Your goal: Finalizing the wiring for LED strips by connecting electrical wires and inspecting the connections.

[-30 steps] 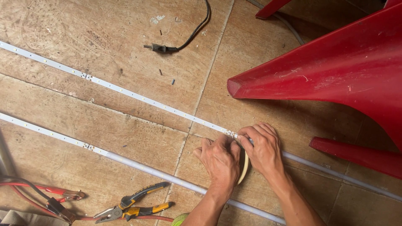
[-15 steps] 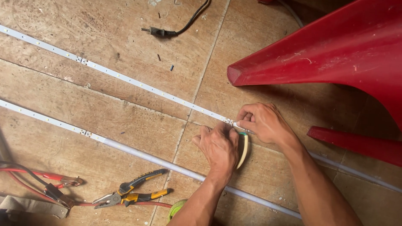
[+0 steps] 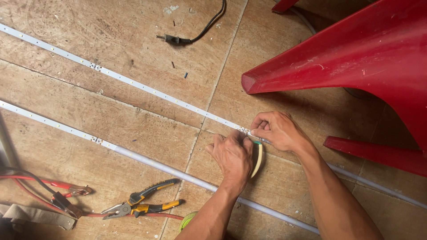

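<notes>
Two long white light strips lie on the brown tiled floor. On the upper strip (image 3: pixel 133 82), my right hand (image 3: pixel 278 131) pinches the strip at a joint. My left hand (image 3: pixel 233 155) is closed beside it, gripping a tool with a pale curved handle (image 3: pixel 257 161) whose tip meets the same joint. The lower strip (image 3: pixel 147 160) runs under my left forearm.
Yellow-and-black pliers (image 3: pixel 142 204) lie at the lower left, next to red cables with clips (image 3: pixel 66 193) and a grey strap (image 3: pixel 35 215). A black plug and cord (image 3: pixel 187 38) lie at the top. A red plastic chair (image 3: pixel 356 62) stands at the right.
Both hands stay at the strip joint. The view has shifted slightly; my right hand has slid a little up and right along the strip.
</notes>
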